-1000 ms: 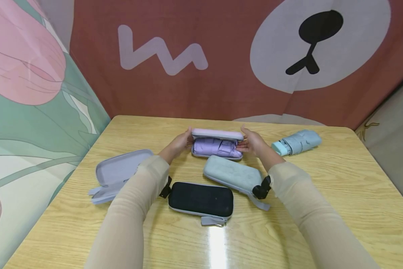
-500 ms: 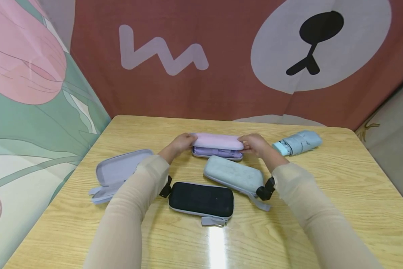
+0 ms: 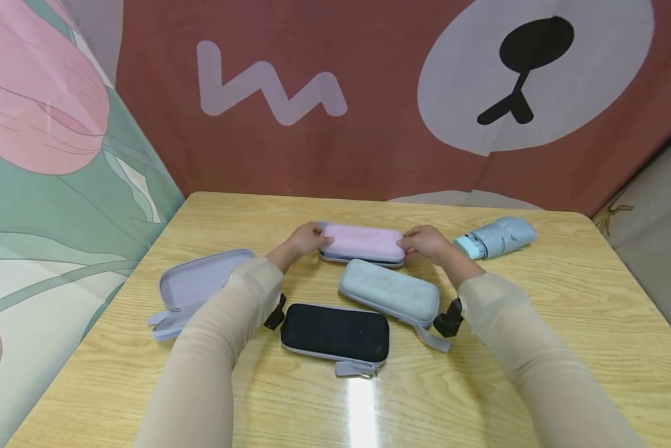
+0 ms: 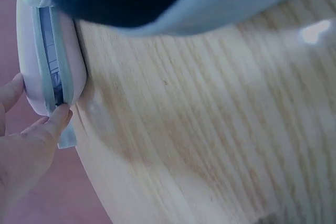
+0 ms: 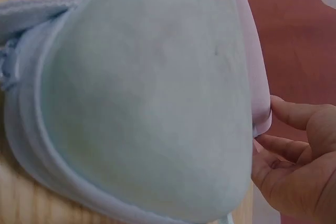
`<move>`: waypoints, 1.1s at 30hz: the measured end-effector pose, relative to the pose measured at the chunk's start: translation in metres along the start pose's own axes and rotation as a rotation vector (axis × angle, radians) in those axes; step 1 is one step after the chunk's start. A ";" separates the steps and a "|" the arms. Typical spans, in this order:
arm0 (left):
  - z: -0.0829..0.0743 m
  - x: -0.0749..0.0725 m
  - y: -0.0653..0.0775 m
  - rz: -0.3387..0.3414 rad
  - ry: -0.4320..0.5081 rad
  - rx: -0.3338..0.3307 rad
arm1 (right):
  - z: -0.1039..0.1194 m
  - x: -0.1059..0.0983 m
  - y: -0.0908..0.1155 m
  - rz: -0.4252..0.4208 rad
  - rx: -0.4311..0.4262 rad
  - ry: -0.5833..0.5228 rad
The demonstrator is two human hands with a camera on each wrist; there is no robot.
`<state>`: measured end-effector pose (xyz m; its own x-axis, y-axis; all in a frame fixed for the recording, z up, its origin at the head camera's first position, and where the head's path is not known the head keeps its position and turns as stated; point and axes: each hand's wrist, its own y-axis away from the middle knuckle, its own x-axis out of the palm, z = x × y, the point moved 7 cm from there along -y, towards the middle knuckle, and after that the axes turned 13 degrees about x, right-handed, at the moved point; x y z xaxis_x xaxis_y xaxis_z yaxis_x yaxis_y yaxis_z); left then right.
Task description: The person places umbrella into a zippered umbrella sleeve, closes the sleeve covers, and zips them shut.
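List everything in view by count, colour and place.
Held case: 1, pink, back middle, ajar
Case contents: count unclear, bluish-purple, in its gap
Middle case: 1, grey-green, before held case
Front case: 1, black, nearest
Open case: 1, lilac-grey, left
Folded umbrella: 1, light blue, back right
Table: 1, wood-toned, underneath
Printed backdrop: 1, red-brown, behind
Floral drape: 1, multicoloured, left
Side drape: 1, grey, right
Wrist cameras: 2, black, one per wrist
Sleeves: 2, cream, forearms
Left grip: 1, bare, held case's left end
Right grip: 1, bare, its right end
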<state>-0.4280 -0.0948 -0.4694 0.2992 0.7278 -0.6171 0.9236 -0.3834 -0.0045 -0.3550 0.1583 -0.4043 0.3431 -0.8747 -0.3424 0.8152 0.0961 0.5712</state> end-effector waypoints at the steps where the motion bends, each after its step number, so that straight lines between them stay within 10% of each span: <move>1: -0.006 -0.001 0.003 0.017 -0.018 -0.016 | 0.000 0.000 -0.001 -0.006 0.002 0.020; 12: 0.035 0.015 -0.052 0.067 -0.267 0.103 | 0.005 -0.003 -0.009 -0.010 -0.015 0.219; 19: -0.014 0.008 -0.028 0.161 -0.304 0.074 | 0.013 0.000 -0.008 -0.044 -0.086 0.396; 26: -0.004 0.016 -0.045 0.221 -0.386 0.145 | 0.032 0.011 -0.020 0.044 -0.177 0.614; 30: -0.003 0.024 -0.050 0.256 -0.486 0.216 | 0.019 0.004 -0.081 0.012 -0.317 0.663; 33: -0.008 0.037 -0.051 0.276 -0.678 0.387 | -0.003 -0.005 -0.154 -0.018 -0.364 0.690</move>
<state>-0.4619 -0.0440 -0.4858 0.1791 0.1254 -0.9758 0.6535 -0.7566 0.0227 -0.4811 0.1495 -0.4928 0.4435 -0.3960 -0.8040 0.8845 0.3385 0.3211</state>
